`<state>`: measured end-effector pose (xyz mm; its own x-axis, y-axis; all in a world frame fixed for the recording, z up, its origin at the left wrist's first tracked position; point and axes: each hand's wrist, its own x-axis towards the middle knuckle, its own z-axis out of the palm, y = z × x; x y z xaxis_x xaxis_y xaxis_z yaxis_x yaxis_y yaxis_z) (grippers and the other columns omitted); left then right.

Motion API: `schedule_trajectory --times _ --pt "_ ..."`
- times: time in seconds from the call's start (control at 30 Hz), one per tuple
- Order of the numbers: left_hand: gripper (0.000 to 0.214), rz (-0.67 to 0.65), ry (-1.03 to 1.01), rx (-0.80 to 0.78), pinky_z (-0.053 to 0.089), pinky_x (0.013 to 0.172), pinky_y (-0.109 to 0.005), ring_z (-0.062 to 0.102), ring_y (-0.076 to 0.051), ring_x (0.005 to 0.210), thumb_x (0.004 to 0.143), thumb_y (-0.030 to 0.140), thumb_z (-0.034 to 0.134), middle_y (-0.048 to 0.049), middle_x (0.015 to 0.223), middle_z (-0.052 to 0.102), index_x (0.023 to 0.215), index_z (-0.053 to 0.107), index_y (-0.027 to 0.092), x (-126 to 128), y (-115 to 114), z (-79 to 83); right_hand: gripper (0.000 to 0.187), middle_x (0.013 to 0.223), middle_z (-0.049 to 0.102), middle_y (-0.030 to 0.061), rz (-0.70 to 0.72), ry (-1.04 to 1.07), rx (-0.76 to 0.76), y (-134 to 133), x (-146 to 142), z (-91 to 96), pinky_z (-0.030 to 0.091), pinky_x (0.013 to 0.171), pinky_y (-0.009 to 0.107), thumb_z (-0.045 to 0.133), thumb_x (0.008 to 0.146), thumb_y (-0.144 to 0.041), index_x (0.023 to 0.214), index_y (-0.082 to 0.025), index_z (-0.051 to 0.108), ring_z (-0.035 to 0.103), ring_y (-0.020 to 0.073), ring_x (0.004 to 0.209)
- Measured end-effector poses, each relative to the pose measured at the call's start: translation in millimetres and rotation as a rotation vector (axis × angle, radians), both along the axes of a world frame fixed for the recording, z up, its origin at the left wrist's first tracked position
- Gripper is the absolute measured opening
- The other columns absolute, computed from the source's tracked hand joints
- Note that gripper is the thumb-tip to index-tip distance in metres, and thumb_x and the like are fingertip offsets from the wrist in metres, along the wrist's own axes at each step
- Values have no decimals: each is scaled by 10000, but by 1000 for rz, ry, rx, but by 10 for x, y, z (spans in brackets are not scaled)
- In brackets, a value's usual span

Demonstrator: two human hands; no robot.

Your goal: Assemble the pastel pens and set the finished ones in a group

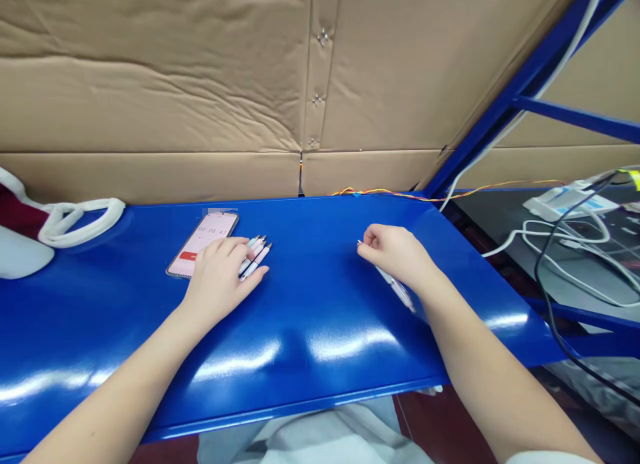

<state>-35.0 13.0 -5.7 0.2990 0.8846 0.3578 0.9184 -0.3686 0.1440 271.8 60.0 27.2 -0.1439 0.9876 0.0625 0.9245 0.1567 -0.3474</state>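
My left hand (219, 281) lies curled over several slim white pens (256, 259) on the blue metal shelf (320, 271), and their tips stick out past my fingers. Just beyond that hand is a smartphone (203, 243) lying flat, its pink screen showing a timer with a red button. My hand covers the phone's near corner. My right hand (396, 254) is closed around a white pen (396, 288), which runs under my palm, with its metal tip showing past my fingers.
A white cloth bag with a looped handle (80, 222) lies at the far left of the shelf. Cardboard sheets (160, 84) line the wall behind. Thin orange wires (400, 195) run along the back edge. Blue rack beams, a white power strip (565, 204) and tangled cables fill the right.
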Motion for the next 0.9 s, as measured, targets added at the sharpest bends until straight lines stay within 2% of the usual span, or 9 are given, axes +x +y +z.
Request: schedule_trajectory --times 0.13,0.2,0.27,0.37,0.5,0.6,0.7,0.8,0.9 --pt "261 -102 -122 -7 415 908 -433 571 -261 1025 869 446 508 -75 1052 656 888 598 201 135 -128 95 142 570 589 -17 28 764 -97 -117 -149 33 374 426 211 514 769 -330 724 -198 488 523 109 453" --pt "275 -158 -146 -43 419 896 -425 588 -251 994 882 440 482 -68 1025 671 949 605 204 218 -201 125 131 546 584 -32 23 1050 -200 -185 -278 9 364 367 198 518 748 -323 765 -206 462 526 107 402" --pt "330 -208 -160 -87 436 882 -413 603 -251 982 875 450 482 -76 1051 671 1060 588 198 289 -260 129 132 580 623 -19 66 1198 -332 -251 -415 -46 444 410 206 523 737 -304 791 -203 458 604 129 464" --pt "341 -235 -190 -146 478 826 -341 629 -212 923 884 414 488 -64 1051 673 1141 562 203 348 -305 97 120 642 669 -3 126 1250 -496 -329 -577 -159 499 477 219 525 737 -249 795 -202 430 663 146 555" --pt "231 -283 -183 -138 485 725 -269 629 -158 814 918 291 435 -32 946 676 1058 603 218 339 -303 56 64 721 664 14 283 1098 -559 -382 -633 -250 509 525 255 474 796 -229 823 -199 424 661 152 620" --pt "213 -296 -129 -50 477 737 -276 617 -163 824 907 268 456 -33 917 669 1019 628 211 306 -289 51 43 763 615 24 495 670 -283 -386 -575 -215 482 605 279 465 847 -208 847 -186 501 596 141 662" --pt "210 -310 -49 19 474 727 -280 618 -166 812 907 268 470 -30 898 671 1004 650 220 275 -276 48 167 828 581 58 701 245 -18 -380 -509 -154 446 708 298 425 911 -198 899 -165 588 545 160 761" --pt "224 -360 -7 43 474 688 -268 619 -159 775 918 260 462 -30 865 673 1007 662 213 255 -262 35 249 809 569 74 766 19 89 -380 -486 -146 424 702 294 388 945 -208 885 -141 620 520 173 760" --pt "238 -405 -11 26 478 684 -264 616 -153 765 927 255 453 -36 853 670 1023 661 188 240 -255 21 262 777 583 71 775 -63 143 -383 -494 -180 408 679 282 400 946 -201 848 -133 633 514 167 719"
